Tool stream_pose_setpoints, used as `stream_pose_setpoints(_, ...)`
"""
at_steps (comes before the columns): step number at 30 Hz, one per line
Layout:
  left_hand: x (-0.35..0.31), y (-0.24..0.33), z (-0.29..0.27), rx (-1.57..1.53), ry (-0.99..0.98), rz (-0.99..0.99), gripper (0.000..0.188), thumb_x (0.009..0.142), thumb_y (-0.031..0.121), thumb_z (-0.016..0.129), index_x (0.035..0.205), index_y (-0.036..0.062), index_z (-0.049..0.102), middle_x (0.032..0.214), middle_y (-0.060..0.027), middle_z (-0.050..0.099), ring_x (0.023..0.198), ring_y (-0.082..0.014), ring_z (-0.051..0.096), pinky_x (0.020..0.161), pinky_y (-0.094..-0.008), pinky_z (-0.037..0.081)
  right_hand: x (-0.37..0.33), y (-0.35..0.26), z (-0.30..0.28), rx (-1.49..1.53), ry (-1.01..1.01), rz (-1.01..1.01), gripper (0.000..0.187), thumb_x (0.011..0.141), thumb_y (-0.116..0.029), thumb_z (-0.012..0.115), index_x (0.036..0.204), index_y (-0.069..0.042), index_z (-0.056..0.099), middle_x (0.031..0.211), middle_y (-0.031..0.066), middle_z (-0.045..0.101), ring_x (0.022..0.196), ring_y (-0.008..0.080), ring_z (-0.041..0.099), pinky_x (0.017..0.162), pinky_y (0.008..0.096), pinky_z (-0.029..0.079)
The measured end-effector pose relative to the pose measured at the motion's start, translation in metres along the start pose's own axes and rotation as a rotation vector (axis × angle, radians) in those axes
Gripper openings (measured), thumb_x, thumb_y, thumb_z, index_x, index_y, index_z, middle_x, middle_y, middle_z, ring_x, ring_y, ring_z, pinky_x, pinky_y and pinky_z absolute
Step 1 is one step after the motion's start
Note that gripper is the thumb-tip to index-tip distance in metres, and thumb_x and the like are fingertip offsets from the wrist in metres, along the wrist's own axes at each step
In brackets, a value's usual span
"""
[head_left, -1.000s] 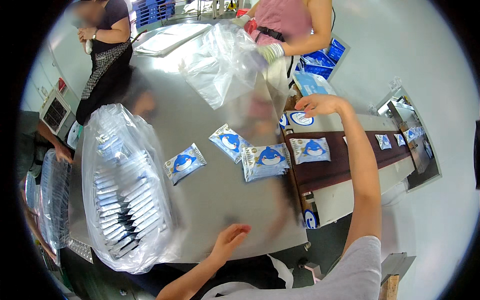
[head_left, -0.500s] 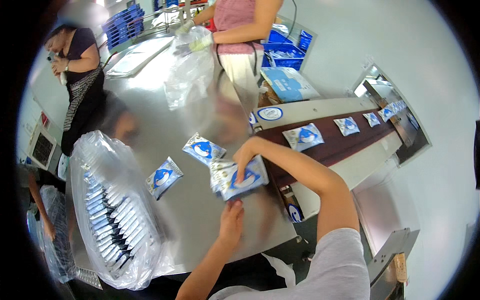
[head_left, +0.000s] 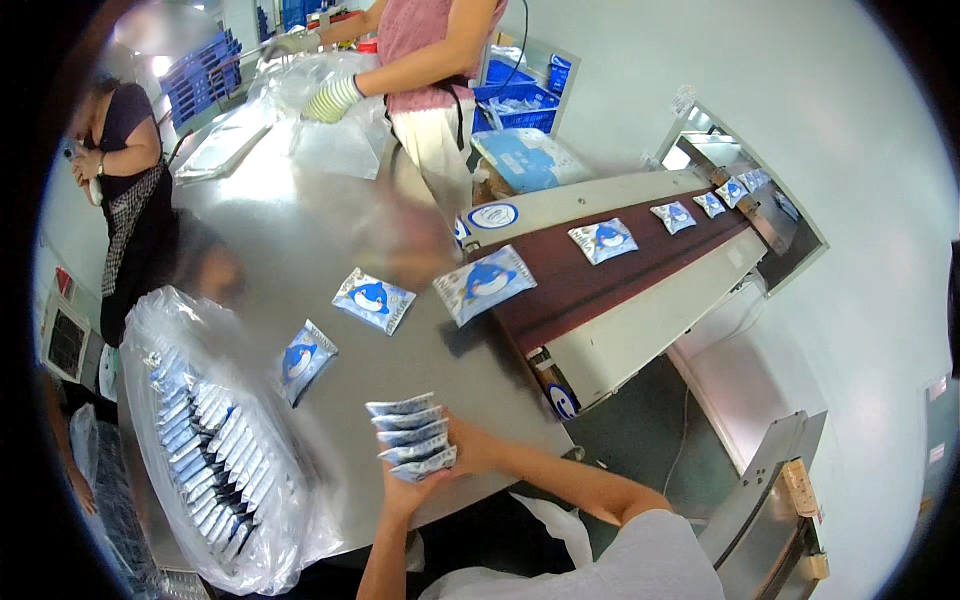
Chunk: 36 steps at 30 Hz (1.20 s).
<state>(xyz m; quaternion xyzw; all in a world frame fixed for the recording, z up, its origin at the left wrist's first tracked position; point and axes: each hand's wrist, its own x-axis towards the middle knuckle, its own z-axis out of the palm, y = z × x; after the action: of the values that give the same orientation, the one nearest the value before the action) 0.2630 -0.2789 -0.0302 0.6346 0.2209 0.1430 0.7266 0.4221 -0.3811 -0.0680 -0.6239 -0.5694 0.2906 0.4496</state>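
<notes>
A stack of several small blue-and-white packets (head_left: 412,436) is held edge-up near the table's front edge. My left hand (head_left: 408,488) grips it from below, and my right hand (head_left: 466,446) closes on its right side; the fingers are partly hidden behind the packets. Beyond my hands, a loose packet (head_left: 374,300) lies face up on the metal table (head_left: 350,440). Another packet (head_left: 305,360) rests to its left. At the belt's end, one packet (head_left: 487,284) tips over toward the table. On the left, a clear plastic bag (head_left: 290,500) holds rows of the same packets.
A dark red conveyor belt (head_left: 560,300) carries more packets from a wall opening at right. Across the table, a co-worker's gloved hand (head_left: 332,100) handles clear plastic bags. Another person (head_left: 130,150) stands at far left. Blue crates (head_left: 520,110) stand behind.
Both hands have moved down and left, bringing the packets into an upright stack. My left hand has taken hold of it. Packets on the belt have advanced; one now reaches the belt's end.
</notes>
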Motion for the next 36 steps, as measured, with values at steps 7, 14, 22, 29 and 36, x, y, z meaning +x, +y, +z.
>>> stream_pose_setpoints(7, -0.031, 0.027, -0.052, 0.063, -0.057, -0.074, 0.080, 0.059, 0.022, 0.086, 0.121, 0.0016, 0.041, 0.117, -0.0123, 0.055, 0.104, -0.0260, 0.057, 0.089, -0.0342, 0.047, 0.044, -0.166, -0.029, 0.421, -0.142, -0.008, 0.095, 0.065, -0.039, 0.079, 0.137, -0.002, 0.031, 0.134, 0.0148, 0.041, 0.127, 0.0292, 0.037, 0.110, 0.0400, 0.018)
stream_pose_setpoints(14, -0.059, 0.099, -0.055, 0.485, -0.278, 0.040, 0.066, 0.058, 0.019, 0.085, 0.112, 0.0005, 0.052, 0.117, -0.0145, 0.056, 0.104, -0.0296, 0.058, 0.089, -0.0354, 0.047, 0.048, -0.153, -0.007, 0.388, -0.046, -0.079, 0.099, 0.062, -0.036, 0.083, 0.134, -0.001, 0.026, 0.132, 0.0169, 0.039, 0.125, 0.0317, 0.037, 0.107, 0.0415, 0.022)
stream_pose_setpoints(22, -0.039, 0.221, -0.192, 0.868, 0.211, 0.250, 0.042, 0.069, 0.005, 0.074, 0.108, -0.0015, 0.059, 0.104, -0.0170, 0.063, 0.101, -0.0314, 0.060, 0.088, -0.0361, 0.046, 0.089, -0.150, -0.010, -0.940, -0.085, 0.059, 0.088, 0.054, -0.028, 0.081, 0.126, -0.002, 0.039, 0.120, 0.0181, 0.048, 0.115, 0.0315, 0.047, 0.094, 0.0451, 0.037)
stream_pose_setpoints(29, 0.120, 0.251, -0.344, 1.826, -0.046, 0.266, 0.077, 0.069, 0.011, 0.069, 0.137, 0.0234, 0.036, 0.145, 0.0000, 0.031, 0.137, -0.0351, 0.019, 0.108, -0.0527, 0.025, 0.131, -0.151, -0.019, -0.326, -0.034, 0.339, 0.076, 0.059, -0.026, 0.082, 0.121, -0.003, 0.044, 0.114, 0.0142, 0.055, 0.101, 0.0302, 0.058, 0.086, 0.0455, 0.046)
stream_pose_setpoints(36, 0.233, 0.254, -0.374, 2.002, -0.471, 0.429, 0.027, 0.072, 0.009, 0.062, 0.097, 0.0180, 0.066, 0.104, -0.0044, 0.065, 0.100, -0.0292, 0.058, 0.088, -0.0440, 0.045, 0.236, -0.130, 0.046, 0.820, -0.317, -0.068, 0.072, 0.060, -0.014, 0.084, 0.124, -0.007, 0.052, 0.123, 0.0087, 0.056, 0.111, 0.0245, 0.055, 0.093, 0.0406, 0.048)
